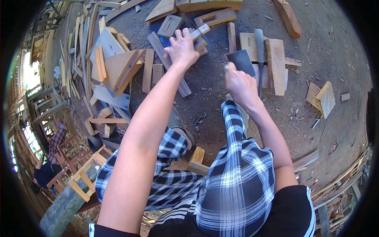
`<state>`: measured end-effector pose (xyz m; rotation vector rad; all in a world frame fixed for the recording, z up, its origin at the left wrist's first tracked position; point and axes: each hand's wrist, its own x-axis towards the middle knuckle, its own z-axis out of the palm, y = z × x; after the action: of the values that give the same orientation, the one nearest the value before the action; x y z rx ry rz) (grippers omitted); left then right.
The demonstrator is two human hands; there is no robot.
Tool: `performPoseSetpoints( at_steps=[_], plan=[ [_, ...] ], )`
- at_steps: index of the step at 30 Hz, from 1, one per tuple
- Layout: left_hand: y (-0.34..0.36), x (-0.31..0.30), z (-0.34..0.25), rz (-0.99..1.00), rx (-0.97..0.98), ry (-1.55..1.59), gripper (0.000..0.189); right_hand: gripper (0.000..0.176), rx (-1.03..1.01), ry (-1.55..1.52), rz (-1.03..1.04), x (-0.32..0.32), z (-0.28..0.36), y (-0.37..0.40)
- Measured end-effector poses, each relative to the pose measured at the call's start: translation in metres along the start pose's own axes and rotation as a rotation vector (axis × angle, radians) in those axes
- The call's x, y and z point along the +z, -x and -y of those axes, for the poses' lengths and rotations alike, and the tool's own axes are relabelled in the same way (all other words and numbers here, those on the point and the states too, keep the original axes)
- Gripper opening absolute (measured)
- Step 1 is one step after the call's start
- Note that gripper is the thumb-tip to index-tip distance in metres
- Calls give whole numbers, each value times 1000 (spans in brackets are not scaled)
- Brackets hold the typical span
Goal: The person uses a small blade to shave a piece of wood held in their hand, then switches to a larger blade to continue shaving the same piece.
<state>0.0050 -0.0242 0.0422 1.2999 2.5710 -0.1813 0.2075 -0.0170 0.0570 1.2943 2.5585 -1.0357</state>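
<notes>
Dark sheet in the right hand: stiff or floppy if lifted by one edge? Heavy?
Likely fairly stiff: the right hand grips the dark sheet at its lower edge, and it stands up flat with no visible droop. Probably light, since it looks thin and one hand holds it. Being flat, it is unlikely to roll.

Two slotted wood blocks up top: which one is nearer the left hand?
The grey slotted block, just beyond the fingertips of the left hand. The orange-brown slotted block lies clearly farther away.

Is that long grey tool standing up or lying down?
Lying down: the grey tool rests flat on wooden boards near the right hand.
</notes>
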Motion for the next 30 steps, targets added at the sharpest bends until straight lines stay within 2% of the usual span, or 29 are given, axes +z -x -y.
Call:
performPoseSetpoints(
  at_steps=[4,7,13,15,18,20,23,26,30],
  plan=[
    [-2,-4,-3,17,-8,13,85,18,-152,-27,-179,12,14,-72],
    [-3,-3,0,32,-16,5,89,16,-185,-47,-219,15,21,-91],
    [-1,-1,1,27,-28,-2,86,13,-84,-69,-83,8,-1,-4],
    [-1,-1,0,5,-8,-12,87,15,-40,7,-40,2,-4,9],
    [1,-4,-3,0,-20,39,78,17,-124,-9,-111,3,4,-29],
    [0,-5,-5,7,-15,34,81,18,-189,-22,-206,12,10,-68],
    [-1,-3,-3,14,-33,25,79,17,-179,-36,-227,17,18,-87],
    [-2,-2,-2,33,-35,-13,88,17,-142,-54,-151,13,7,-48],
    [-1,0,-1,13,-19,-6,86,16,-59,-27,-19,-2,-3,8]
  ],
)
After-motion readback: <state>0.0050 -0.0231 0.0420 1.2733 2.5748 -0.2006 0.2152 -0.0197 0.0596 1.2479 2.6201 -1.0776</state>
